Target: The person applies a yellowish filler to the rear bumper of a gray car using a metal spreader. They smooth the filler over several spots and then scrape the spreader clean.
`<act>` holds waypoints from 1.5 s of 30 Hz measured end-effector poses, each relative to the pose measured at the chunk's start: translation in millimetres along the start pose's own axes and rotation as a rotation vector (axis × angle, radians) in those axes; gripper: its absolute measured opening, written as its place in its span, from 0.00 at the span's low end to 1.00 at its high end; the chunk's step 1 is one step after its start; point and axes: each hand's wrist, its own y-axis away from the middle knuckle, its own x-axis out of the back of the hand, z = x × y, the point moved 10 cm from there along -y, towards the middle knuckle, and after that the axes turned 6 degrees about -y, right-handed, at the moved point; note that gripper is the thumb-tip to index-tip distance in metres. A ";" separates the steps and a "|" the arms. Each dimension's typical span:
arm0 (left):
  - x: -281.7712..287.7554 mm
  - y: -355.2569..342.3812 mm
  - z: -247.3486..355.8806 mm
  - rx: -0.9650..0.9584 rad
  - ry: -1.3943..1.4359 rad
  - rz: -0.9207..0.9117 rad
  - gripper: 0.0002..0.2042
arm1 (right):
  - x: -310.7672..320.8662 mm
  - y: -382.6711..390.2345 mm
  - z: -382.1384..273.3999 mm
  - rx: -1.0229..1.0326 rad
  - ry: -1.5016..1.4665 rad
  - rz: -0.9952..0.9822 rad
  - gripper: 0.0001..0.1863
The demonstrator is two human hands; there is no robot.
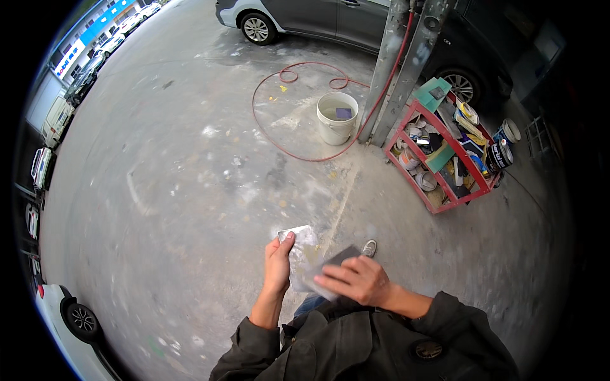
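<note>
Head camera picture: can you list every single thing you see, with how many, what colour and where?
Flat plate: one, pale grey, smeared, in left hand.
Dark flat piece: one, dark grey, under right hand, on the plate.
Bucket: one, white, by the pillar.
Hose: one, red, looped on the floor.
Pillar: one, grey metal, upper middle.
Rack: one, red, full of cans and rags, right.
Car: one, silver, top.
Shoe: one, grey, near the hands.
Jacket: one, dark, bottom.
Left hand: holds the plate.
Right hand: presses the dark piece.

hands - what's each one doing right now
Left hand: closed on the edge of a flat pale smeared board.
Right hand: holding a dark flat scraper against that board.
</note>
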 end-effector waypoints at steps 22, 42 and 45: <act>18.9 0.9 -3.0 -0.054 0.006 0.078 0.12 | -68.8 120.2 156.0 -1.260 -1.455 0.472 0.09; 159.9 9.6 -333.0 0.433 -1.592 -0.104 0.11 | -234.7 590.5 182.9 -1.254 -0.465 -0.981 0.20; 143.9 -46.0 -266.8 0.360 -1.209 0.190 0.10 | -169.6 565.8 248.3 -1.435 -0.426 -0.915 0.26</act>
